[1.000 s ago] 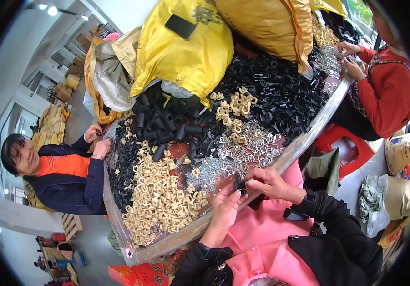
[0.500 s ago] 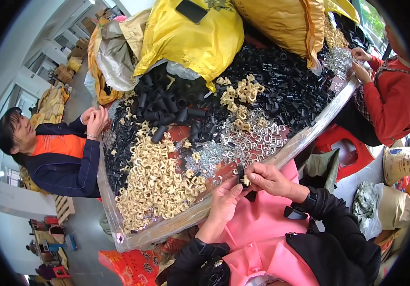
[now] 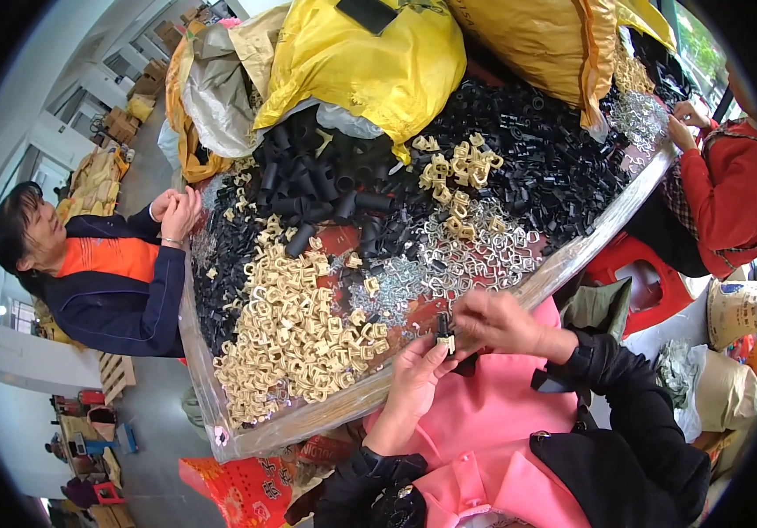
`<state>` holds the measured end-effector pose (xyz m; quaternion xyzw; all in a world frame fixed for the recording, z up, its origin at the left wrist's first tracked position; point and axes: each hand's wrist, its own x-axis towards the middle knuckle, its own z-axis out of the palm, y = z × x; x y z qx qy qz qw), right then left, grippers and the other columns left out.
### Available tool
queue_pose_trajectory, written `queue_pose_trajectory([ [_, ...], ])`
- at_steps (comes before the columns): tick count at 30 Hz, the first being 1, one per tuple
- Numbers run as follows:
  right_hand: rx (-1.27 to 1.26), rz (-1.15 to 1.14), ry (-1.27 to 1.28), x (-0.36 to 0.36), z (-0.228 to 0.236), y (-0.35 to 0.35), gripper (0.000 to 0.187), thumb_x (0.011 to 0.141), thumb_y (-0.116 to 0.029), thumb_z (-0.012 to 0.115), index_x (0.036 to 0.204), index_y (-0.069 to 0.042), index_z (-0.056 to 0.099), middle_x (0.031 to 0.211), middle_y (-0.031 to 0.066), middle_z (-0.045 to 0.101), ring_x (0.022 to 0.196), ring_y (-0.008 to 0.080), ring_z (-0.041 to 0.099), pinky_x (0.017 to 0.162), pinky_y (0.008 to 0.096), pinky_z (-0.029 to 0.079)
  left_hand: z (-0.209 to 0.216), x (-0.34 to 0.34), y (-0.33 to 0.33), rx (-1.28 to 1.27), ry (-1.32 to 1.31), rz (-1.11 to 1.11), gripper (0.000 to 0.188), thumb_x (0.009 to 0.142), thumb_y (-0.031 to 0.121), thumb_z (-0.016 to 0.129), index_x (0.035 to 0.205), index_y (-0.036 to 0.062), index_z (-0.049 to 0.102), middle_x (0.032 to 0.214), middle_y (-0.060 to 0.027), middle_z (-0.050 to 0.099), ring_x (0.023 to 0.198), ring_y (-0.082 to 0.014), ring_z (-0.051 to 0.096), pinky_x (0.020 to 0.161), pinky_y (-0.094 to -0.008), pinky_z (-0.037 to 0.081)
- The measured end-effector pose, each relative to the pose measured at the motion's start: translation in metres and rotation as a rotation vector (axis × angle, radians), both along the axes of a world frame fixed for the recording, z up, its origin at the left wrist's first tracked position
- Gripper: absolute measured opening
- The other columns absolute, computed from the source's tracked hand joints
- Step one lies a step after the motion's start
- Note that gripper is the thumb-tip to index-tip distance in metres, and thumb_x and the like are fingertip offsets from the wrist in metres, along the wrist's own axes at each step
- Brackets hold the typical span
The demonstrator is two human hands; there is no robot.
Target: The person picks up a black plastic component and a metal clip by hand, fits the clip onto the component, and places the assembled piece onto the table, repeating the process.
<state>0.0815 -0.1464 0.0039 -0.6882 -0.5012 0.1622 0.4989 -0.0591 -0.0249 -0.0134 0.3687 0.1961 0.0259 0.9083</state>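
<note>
My left hand (image 3: pixel 413 377) is pinched around a small part (image 3: pixel 446 341), black on top and cream below, held upright over the table's near edge. My right hand (image 3: pixel 503 322) hovers just right of it, apart from the part. Its fingers are curled but smeared by motion, so whether they hold anything is unclear. Closest to the hands on the tabletop lie bent silvery metal clips (image 3: pixel 471 268) and a heap of smaller metal pieces (image 3: pixel 387 292). Left of these spreads a large pile of cream plastic clips (image 3: pixel 286 343).
Black plastic pieces (image 3: pixel 519 145) and black tubes (image 3: pixel 308 189) cover the far side, below yellow sacks (image 3: pixel 365 75). A wooden edge (image 3: pixel 308 424) under clear film rims the table. Co-workers sit left (image 3: pixel 123 273) and right (image 3: pixel 730 194). A red stool (image 3: pixel 638 290) stands at right.
My right hand has come away from the part and moved slightly up. The left hand keeps hold of the part, which now shows more fully. The view has shifted slightly.
</note>
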Motion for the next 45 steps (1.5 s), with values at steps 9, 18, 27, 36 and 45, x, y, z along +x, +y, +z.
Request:
queue_pose_trajectory([
  [9,-0.262,-0.176,-0.76,0.052,-0.034,0.05,0.014,0.074,-0.015,0.052,0.082,-0.004,0.049,0.075,0.0113,0.049,0.067,0.0277,0.055,0.058,0.0377,0.045,0.007,0.0,0.017,0.016,-0.035,0.067,0.02,0.081,0.009,0.054,0.098,-0.0012,0.052,0.091,-0.0132,0.059,0.077,-0.0187,0.059,0.064,-0.0229,0.05],
  [18,-0.279,0.008,-0.615,0.044,-0.01,0.027,0.015,0.075,-0.016,0.053,0.079,-0.004,0.046,0.074,0.0114,0.05,0.063,0.0289,0.055,0.055,0.0381,0.045,0.016,0.021,0.025,0.208,0.027,0.141,0.023,0.08,0.008,0.056,0.099,-0.0019,0.053,0.091,-0.011,0.059,0.076,-0.0158,0.059,0.067,-0.0224,0.048],
  [27,-0.082,0.152,-0.159,0.028,0.016,-0.001,0.013,0.077,-0.014,0.054,0.079,-0.003,0.048,0.068,0.0122,0.052,0.06,0.0301,0.055,0.052,0.0367,0.044,0.009,0.05,0.016,0.442,0.03,-0.042,0.032,0.078,0.009,0.059,0.107,-0.0017,0.051,0.092,-0.0035,0.058,0.079,-0.0093,0.055,0.069,-0.0222,0.047],
  [36,0.248,-0.319,-0.228,0.014,-0.005,-0.019,0.022,0.07,-0.017,0.064,0.085,-0.004,0.055,0.066,0.0073,0.05,0.056,0.0235,0.052,0.051,0.0322,0.042,0.006,0.062,0.004,-0.097,0.062,-0.212,0.024,0.082,0.012,0.053,0.103,-0.0004,0.052,0.089,-0.0066,0.058,0.077,-0.0143,0.058,0.068,-0.0235,0.05],
  [45,0.295,-0.257,-0.681,0.015,-0.008,-0.022,0.031,0.068,-0.021,0.065,0.092,-0.004,0.056,0.064,0.0017,0.046,0.052,0.0172,0.047,0.047,0.0289,0.038,0.02,0.063,0.004,-0.017,0.06,-0.364,0.024,0.086,0.019,0.047,0.098,-0.001,0.051,0.083,-0.008,0.058,0.069,-0.0161,0.059,0.062,-0.0242,0.051],
])
